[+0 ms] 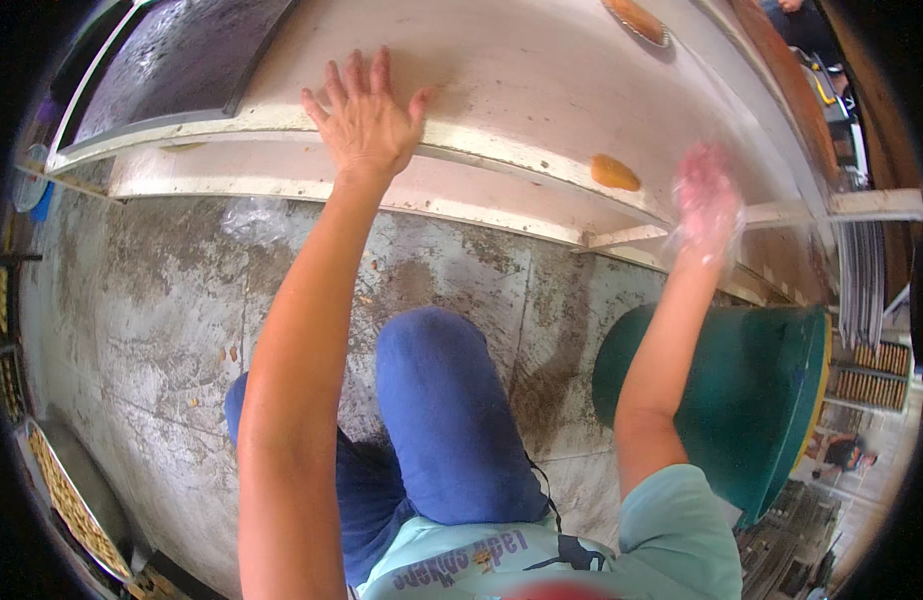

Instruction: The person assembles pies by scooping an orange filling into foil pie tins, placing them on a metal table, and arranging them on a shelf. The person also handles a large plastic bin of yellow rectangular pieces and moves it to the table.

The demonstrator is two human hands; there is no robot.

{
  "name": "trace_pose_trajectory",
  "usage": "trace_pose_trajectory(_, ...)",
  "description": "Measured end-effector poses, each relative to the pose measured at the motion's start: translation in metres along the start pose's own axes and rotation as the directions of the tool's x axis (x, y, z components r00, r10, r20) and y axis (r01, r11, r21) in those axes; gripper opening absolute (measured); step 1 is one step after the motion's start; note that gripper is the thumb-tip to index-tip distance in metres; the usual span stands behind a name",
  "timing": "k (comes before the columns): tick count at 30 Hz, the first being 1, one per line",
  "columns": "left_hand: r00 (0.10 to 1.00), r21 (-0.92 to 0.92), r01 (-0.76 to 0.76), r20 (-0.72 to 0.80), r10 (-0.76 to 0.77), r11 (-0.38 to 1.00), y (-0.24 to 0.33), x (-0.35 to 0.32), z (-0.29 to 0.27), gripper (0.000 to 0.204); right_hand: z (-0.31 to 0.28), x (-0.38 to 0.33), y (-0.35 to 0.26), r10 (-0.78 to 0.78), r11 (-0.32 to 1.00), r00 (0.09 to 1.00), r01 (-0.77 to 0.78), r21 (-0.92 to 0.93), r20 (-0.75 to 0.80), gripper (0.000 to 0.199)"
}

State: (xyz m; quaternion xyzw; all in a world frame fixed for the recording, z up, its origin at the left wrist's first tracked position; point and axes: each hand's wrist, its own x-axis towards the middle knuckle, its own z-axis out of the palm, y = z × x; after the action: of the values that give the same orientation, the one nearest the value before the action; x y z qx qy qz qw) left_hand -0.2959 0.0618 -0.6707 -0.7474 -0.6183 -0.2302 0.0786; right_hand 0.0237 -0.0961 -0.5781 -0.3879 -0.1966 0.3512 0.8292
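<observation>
My left hand [367, 125] lies on the front edge of a pale wooden shelf [512, 90], bare, with its fingers spread and nothing in them. To the right, my right hand [709, 195] is over the shelf's right part, wrapped in thin clear plastic that looks like a disposable glove. Its fingers are smeared by motion. Beside it, on the shelf's edge, sits a small golden-brown piece [615, 173] that looks like bread. Farther back lies an oval brown bread-like piece [638, 20] with a ridged, pale rim.
A dark sheet tray [177, 65] is on the shelf at left. A green bin [722, 390] stands close to my right forearm. A crumpled clear plastic bag [257, 220] lies on the stained floor [172, 330]. At lower left is a metal tray [102, 490] full of small tan pieces.
</observation>
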Motion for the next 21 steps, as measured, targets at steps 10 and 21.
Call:
trace_pose_trajectory(10, 0.986, 0.054, 0.036, 0.162, -0.044, 0.998, 0.004, 0.004, -0.014, 0.067, 0.036, -0.079, 0.018, -0.047, 0.867, 0.991, 0.103, -0.488, 0.124, 0.022)
trace_pose_trajectory(21, 0.972, -0.073, -0.145, 0.177, 0.156, 0.987, -0.005, 0.003, -0.028, 0.067, 0.172, -0.085, 0.043, 0.144, 0.786, 0.83, 0.235, -0.572, 0.539, 0.016)
